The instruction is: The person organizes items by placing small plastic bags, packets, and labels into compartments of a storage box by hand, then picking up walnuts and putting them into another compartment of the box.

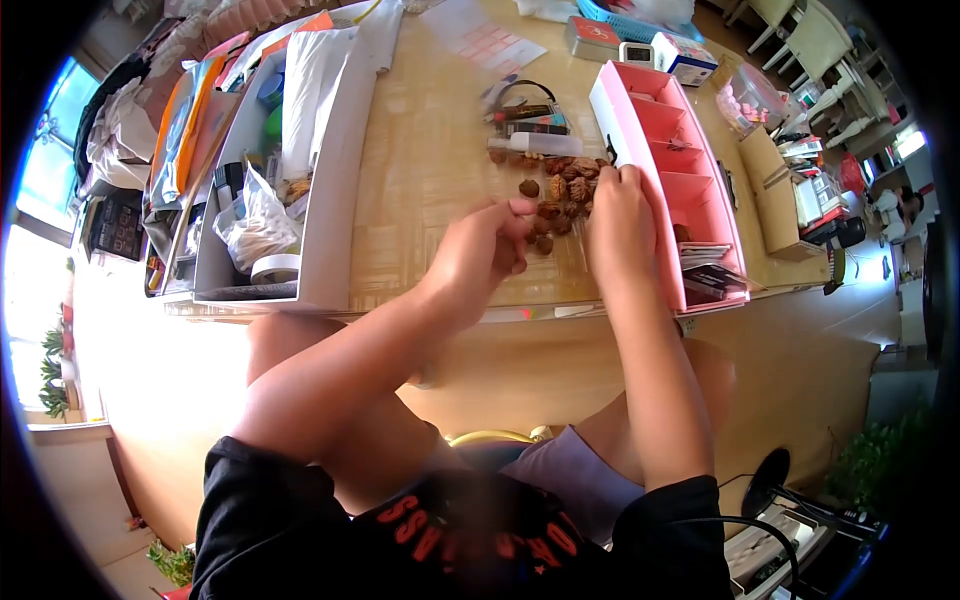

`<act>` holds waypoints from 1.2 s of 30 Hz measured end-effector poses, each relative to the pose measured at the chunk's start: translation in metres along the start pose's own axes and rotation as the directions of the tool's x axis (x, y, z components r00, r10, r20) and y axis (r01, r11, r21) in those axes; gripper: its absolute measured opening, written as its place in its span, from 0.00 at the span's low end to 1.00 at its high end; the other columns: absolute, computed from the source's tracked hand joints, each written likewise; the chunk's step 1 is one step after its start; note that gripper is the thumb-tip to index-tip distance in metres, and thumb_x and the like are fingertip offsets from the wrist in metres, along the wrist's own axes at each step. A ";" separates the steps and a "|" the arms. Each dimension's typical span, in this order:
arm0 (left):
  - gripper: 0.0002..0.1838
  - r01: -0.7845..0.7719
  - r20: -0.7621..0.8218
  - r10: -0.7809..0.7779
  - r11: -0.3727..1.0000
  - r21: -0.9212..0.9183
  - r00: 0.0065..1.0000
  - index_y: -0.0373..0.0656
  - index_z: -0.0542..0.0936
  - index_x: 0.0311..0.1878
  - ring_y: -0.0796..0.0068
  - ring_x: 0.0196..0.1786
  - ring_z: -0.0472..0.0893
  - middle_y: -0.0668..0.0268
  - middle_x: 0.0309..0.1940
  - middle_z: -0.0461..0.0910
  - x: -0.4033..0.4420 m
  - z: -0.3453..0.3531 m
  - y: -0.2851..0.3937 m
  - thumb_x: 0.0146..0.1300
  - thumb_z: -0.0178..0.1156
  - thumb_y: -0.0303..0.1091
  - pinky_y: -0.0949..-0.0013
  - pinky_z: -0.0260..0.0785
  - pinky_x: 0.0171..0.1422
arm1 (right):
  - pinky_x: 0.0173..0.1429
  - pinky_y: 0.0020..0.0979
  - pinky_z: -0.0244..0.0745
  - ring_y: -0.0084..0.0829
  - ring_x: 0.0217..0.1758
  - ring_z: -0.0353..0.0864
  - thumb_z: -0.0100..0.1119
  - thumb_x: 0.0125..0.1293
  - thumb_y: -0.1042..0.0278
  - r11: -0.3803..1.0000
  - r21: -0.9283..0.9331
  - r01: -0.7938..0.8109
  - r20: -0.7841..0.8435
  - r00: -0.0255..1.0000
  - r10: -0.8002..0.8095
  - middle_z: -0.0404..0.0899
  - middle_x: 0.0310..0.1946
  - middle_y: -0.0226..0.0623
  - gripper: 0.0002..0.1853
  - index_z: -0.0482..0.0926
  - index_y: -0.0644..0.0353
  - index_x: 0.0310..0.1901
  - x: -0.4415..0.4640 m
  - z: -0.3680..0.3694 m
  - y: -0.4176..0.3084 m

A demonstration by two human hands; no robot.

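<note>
A loose pile of brown wrinkled nuts or pits (572, 188), walnut-like, lies on the wooden table beside a long pink divided box (622, 110). Left of the pile, my left hand (485, 245) has its fingers curled inward near the closest pieces; whatever may be in them is hidden. My right hand (620, 215) is at the pile's right side, against the pink box, with bent fingers pointing down together. Its fingertips are partly out of sight, so I cannot make out what they hold. One round brown piece (529, 188) sits slightly apart.
Behind the pile lie a translucent tube (545, 143) and a black cable loop (527, 88). A white box (325, 225) full of bags and supplies stands at the left. Farther back are a red tin (593, 40) and a blue basket (630, 18). A cardboard box (770, 190) stands right.
</note>
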State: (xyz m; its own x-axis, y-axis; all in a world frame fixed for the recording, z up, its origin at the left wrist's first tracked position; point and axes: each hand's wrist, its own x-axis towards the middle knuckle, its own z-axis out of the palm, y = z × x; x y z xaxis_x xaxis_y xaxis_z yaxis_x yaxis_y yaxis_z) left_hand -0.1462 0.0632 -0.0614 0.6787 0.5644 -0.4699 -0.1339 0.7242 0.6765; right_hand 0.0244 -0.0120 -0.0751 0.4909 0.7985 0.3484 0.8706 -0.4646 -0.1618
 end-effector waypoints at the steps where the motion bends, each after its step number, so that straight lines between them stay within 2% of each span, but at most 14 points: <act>1: 0.14 0.057 -0.010 -0.057 0.997 -0.050 0.998 0.37 0.78 0.56 0.76 0.34 0.75 0.68 0.36 0.75 -0.003 0.000 0.000 0.70 0.52 0.24 0.68 0.71 0.41 | 0.48 0.44 0.84 0.55 0.46 0.86 0.59 0.61 0.88 1.000 0.030 -0.006 0.000 1.000 0.005 0.76 0.51 0.59 0.08 0.76 0.73 0.41 0.000 -0.002 0.000; 4: 0.16 0.052 -0.007 -0.052 0.995 -0.090 0.999 0.38 0.76 0.62 0.75 0.37 0.77 0.65 0.39 0.78 -0.011 0.009 0.002 0.76 0.54 0.33 0.68 0.72 0.44 | 0.49 0.44 0.84 0.53 0.47 0.86 0.60 0.64 0.86 0.996 0.082 0.019 -0.058 0.998 -0.015 0.75 0.54 0.58 0.14 0.76 0.75 0.52 -0.002 -0.006 -0.007; 7: 0.28 -0.074 -0.002 0.077 0.954 -0.291 0.997 0.36 0.66 0.73 0.68 0.52 0.79 0.60 0.53 0.76 -0.027 0.026 0.012 0.78 0.58 0.40 0.64 0.75 0.58 | 0.55 0.44 0.80 0.50 0.55 0.81 0.62 0.73 0.74 0.829 0.454 0.328 -0.352 0.920 -0.171 0.76 0.56 0.49 0.17 0.77 0.66 0.61 -0.015 -0.037 -0.035; 10: 0.24 -0.055 0.155 0.149 0.870 -0.490 0.977 0.41 0.70 0.72 0.74 0.47 0.82 0.59 0.56 0.82 -0.035 0.028 0.025 0.79 0.56 0.40 0.68 0.74 0.55 | 0.65 0.48 0.71 0.51 0.60 0.77 0.64 0.68 0.76 0.728 0.581 0.364 -0.310 0.926 -0.215 0.76 0.61 0.47 0.19 0.80 0.64 0.61 -0.039 -0.045 -0.050; 13: 0.23 -0.053 0.206 0.088 0.984 -0.169 0.975 0.42 0.72 0.72 0.77 0.50 0.82 0.61 0.59 0.83 -0.031 0.029 0.034 0.79 0.55 0.39 0.69 0.74 0.56 | 0.75 0.50 0.53 0.50 0.71 0.66 0.67 0.63 0.77 0.790 0.480 0.382 -0.245 0.923 -0.298 0.71 0.69 0.45 0.20 0.82 0.64 0.58 -0.051 -0.048 -0.052; 14: 0.21 -0.028 0.120 0.050 0.985 -0.173 0.992 0.40 0.74 0.68 0.79 0.44 0.81 0.64 0.53 0.84 -0.031 0.034 0.033 0.78 0.56 0.37 0.74 0.72 0.47 | 0.74 0.48 0.57 0.50 0.72 0.65 0.62 0.66 0.79 0.790 0.442 0.425 -0.261 0.904 -0.340 0.70 0.70 0.47 0.18 0.81 0.64 0.58 -0.047 -0.053 -0.047; 17: 0.16 -0.023 -0.042 0.014 0.974 -0.226 0.999 0.37 0.77 0.61 0.81 0.35 0.78 0.67 0.42 0.81 -0.026 0.040 0.035 0.76 0.57 0.34 0.82 0.62 0.29 | 0.69 0.40 0.68 0.42 0.69 0.70 0.50 0.74 0.79 0.478 0.827 0.297 -0.260 0.955 -0.144 0.71 0.68 0.47 0.16 0.76 0.66 0.61 -0.041 -0.058 -0.031; 18: 0.14 -0.035 -0.081 0.015 0.968 -0.248 0.997 0.36 0.77 0.58 0.82 0.33 0.77 0.68 0.39 0.80 -0.023 0.037 0.038 0.76 0.57 0.33 0.84 0.59 0.25 | 0.65 0.34 0.71 0.32 0.65 0.74 0.48 0.74 0.79 0.194 0.969 0.155 -0.170 0.983 0.063 0.73 0.64 0.43 0.15 0.76 0.65 0.59 -0.040 -0.065 -0.038; 22: 0.11 -0.120 0.187 0.199 0.924 -0.363 0.962 0.34 0.77 0.55 0.84 0.30 0.71 0.68 0.36 0.76 -0.019 0.009 0.046 0.74 0.57 0.29 0.82 0.57 0.23 | 0.53 0.28 0.74 0.24 0.52 0.78 0.50 0.73 0.80 0.058 0.997 0.047 -0.057 0.982 0.179 0.80 0.53 0.37 0.11 0.77 0.66 0.54 -0.026 -0.079 -0.012; 28: 0.17 -0.395 -0.290 0.341 0.906 -0.150 0.894 0.30 0.76 0.63 0.82 0.35 0.73 0.63 0.44 0.81 -0.033 0.065 0.052 0.76 0.57 0.27 0.81 0.70 0.36 | 0.52 0.28 0.74 0.25 0.46 0.79 0.49 0.72 0.81 -0.062 0.998 0.019 -0.011 0.992 0.127 0.81 0.45 0.39 0.10 0.78 0.69 0.50 -0.023 -0.090 0.022; 29: 0.15 -0.415 -0.324 0.340 0.887 -0.201 0.883 0.31 0.77 0.61 0.85 0.30 0.72 0.61 0.47 0.83 -0.031 0.065 0.053 0.77 0.56 0.30 0.82 0.69 0.30 | 0.51 0.28 0.74 0.25 0.45 0.79 0.48 0.72 0.81 -0.060 0.998 0.031 -0.024 0.994 0.109 0.81 0.45 0.39 0.10 0.78 0.69 0.49 -0.024 -0.096 0.028; 32: 0.14 -0.315 0.130 0.393 0.862 -0.397 0.910 0.32 0.78 0.56 0.88 0.21 0.66 0.61 0.45 0.82 -0.022 0.019 0.046 0.78 0.56 0.34 0.83 0.65 0.24 | 0.50 0.29 0.73 0.27 0.41 0.75 0.47 0.72 0.82 -0.132 0.988 0.077 -0.072 0.996 0.045 0.79 0.44 0.44 0.09 0.78 0.70 0.47 -0.019 -0.106 0.045; 33: 0.15 -0.380 0.045 0.419 0.860 -0.341 0.907 0.34 0.79 0.53 0.89 0.16 0.59 0.62 0.42 0.82 -0.023 0.030 0.044 0.79 0.55 0.37 0.82 0.56 0.19 | 0.51 0.30 0.73 0.28 0.40 0.75 0.47 0.72 0.82 -0.121 0.988 0.099 -0.097 0.995 0.024 0.79 0.44 0.44 0.09 0.77 0.70 0.46 -0.019 -0.111 0.052; 36: 0.14 -0.392 0.216 0.465 0.867 -0.308 0.859 0.37 0.79 0.51 0.88 0.15 0.58 0.65 0.37 0.81 -0.019 0.042 0.039 0.80 0.55 0.39 0.81 0.52 0.20 | 0.51 0.31 0.73 0.29 0.39 0.74 0.45 0.71 0.82 -0.115 0.982 0.147 -0.150 0.989 -0.013 0.78 0.42 0.46 0.08 0.76 0.69 0.44 -0.013 -0.129 0.074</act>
State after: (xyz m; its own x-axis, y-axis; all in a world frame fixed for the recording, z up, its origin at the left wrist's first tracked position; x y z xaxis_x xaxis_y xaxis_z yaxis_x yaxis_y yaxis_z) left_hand -0.1343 0.0640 -0.0029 0.6765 0.7357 0.0336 -0.6044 0.5285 0.5962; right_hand 0.0778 -0.1058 0.0274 0.4694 0.7382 0.4846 0.0040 0.5470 -0.8371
